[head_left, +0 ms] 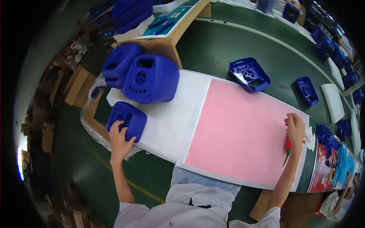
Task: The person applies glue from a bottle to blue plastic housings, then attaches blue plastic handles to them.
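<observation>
At the left end of the bench, my left hand [121,137] has its fingers and thumb spread over the near end of a blue plastic housing [133,119], gripping it. Behind that piece stand larger blue housings [150,79] with round vent patterns and rows of holes. My right hand [295,128] is over the right edge of a pink mat [232,136], fingers curled in together; whatever they may hold is hidden. Under its wrist lies a red-handled tool [288,143] with a green end. Small white and red bits [308,138] lie beside that hand.
An open blue shell [249,75] rests past the mat's far edge, and a narrower blue part [307,91] lies farther right. A wooden-edged raised stand [175,40] is at the back left. White trays [332,102] and blue piles line the right side, where other people work.
</observation>
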Demonstrator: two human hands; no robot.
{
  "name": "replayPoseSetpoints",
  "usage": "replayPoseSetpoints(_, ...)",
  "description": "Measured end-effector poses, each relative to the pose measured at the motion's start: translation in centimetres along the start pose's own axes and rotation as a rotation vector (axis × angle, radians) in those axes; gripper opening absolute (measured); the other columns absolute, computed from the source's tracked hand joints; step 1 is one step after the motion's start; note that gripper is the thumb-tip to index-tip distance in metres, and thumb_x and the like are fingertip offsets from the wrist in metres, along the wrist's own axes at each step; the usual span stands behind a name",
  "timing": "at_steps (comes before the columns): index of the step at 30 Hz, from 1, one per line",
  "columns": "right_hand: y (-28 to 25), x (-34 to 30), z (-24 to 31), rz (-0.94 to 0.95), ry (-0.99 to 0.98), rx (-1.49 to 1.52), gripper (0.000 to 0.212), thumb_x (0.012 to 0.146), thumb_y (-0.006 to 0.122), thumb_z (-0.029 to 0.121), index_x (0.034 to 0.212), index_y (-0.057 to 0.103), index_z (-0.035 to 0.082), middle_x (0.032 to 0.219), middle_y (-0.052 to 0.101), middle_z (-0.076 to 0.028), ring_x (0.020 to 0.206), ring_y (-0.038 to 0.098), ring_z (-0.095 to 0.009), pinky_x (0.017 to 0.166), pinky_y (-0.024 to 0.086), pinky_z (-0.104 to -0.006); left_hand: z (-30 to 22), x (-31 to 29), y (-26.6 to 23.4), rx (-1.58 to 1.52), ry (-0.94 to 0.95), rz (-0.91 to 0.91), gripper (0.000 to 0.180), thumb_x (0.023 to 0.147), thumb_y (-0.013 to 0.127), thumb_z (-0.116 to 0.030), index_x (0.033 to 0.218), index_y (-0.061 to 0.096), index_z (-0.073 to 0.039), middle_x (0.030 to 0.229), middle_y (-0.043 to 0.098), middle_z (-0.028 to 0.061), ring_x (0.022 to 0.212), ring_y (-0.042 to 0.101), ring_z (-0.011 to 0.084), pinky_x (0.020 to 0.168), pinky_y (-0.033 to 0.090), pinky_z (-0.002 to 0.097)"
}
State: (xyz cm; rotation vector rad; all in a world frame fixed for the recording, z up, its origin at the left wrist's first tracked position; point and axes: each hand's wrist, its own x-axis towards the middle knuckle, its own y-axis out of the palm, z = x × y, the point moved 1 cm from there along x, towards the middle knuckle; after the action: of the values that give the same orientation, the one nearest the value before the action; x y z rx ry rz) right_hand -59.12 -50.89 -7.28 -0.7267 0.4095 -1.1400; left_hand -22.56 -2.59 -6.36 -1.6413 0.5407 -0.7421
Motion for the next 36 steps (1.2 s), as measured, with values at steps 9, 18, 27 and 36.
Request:
replayPoseSetpoints(9, -5.6, -2.5, -7.0, -0.084, 0.105, -0.207, 0.026, 0.083, 0.069, 0.025, 0.094, 0.066, 0.002, 0.076, 0.067, -0.012, 0.071, 0.066, -0.024, 0.065, 0.050, -0.0336, 1.8, -1.8, -6.3, -0.275, -0.104, -0.254, 0.044, 0.091, 0.062, -0.011, 0.129, 0.046, 0.004, 0.137, 0.042, 0.0178, 0.126, 0.043, 0.0362, 0.106, 0.033, 0.0411)
replayPoseSetpoints(18, -4.6, -3.5, -5.4, -0.035, 0.259, -0.592, 0.059, 0.067, 0.077, 0.052, 0.086, 0.067, -0.003, 0.079, 0.069, -0.018, 0.074, 0.068, -0.032, 0.066, 0.053, -0.0403, -3.0, -2.7, -8.5, -0.843, 0.262, -0.679, 0.062, 0.097, 0.051, -0.037, 0.140, 0.037, 0.006, 0.139, 0.043, 0.0241, 0.124, 0.048, 0.0358, 0.104, 0.038, 0.0456)
replayPoseSetpoints(27, -3.0, -2.8, -4.9, 0.199, 0.492, -0.040, 0.060, 0.076, 0.072, 0.053, 0.095, 0.067, -0.003, 0.082, 0.070, -0.013, 0.077, 0.069, -0.027, 0.065, 0.053, -0.0398, -20.6, 8.9, 7.8, -1.502, -0.038, 0.654, 0.033, 0.101, 0.052, -0.026, 0.113, 0.063, 0.003, 0.085, 0.068, 0.0067, 0.073, 0.063, 0.0115, 0.068, 0.050, 0.0247)
replayPoseSetpoints(36, 5.6, -1.2, -4.6, 0.086, 0.103, 1.695, 0.075, 0.086, 0.072, 0.038, 0.140, 0.035, 0.002, 0.138, 0.049, -0.021, 0.126, 0.050, -0.035, 0.108, 0.040, -0.0444, -29.0, 15.3, 14.7, -1.182, 0.435, 0.244, 0.036, 0.082, 0.066, -0.009, 0.116, 0.062, 0.001, 0.098, 0.062, 0.0130, 0.095, 0.059, 0.0193, 0.079, 0.049, 0.0294)
